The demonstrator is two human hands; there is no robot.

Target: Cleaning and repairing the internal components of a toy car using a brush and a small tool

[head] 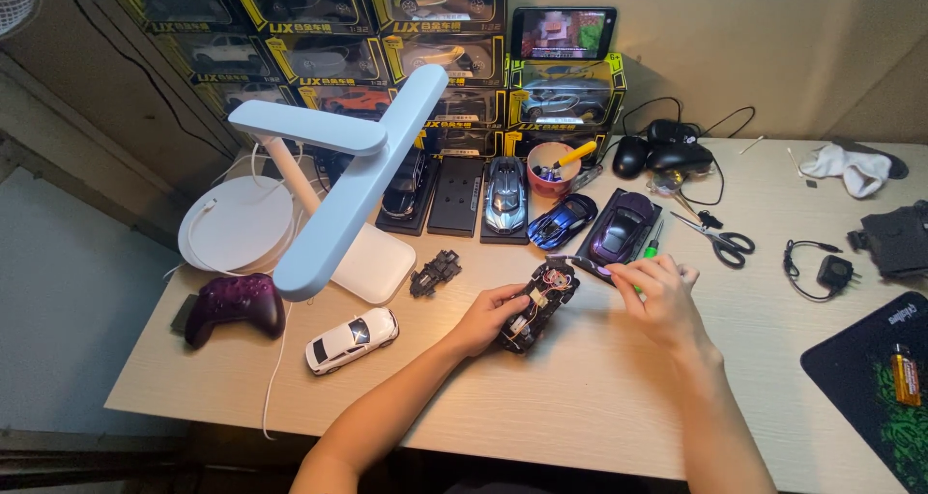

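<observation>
My left hand grips the near side of a black toy car chassis, which lies upside-open on the wooden desk with small coloured wires and parts showing inside. My right hand holds a slim tool with a green handle; its dark tip reaches toward the far end of the chassis. A purple toy car on a black base sits just beyond my right hand, and a blue car body lies beside it.
A white desk lamp stands at left over a white toy car and a dark purple game controller. Scissors, a red cup, boxed model cars, a phone, mice, cables and a black mat surround the work.
</observation>
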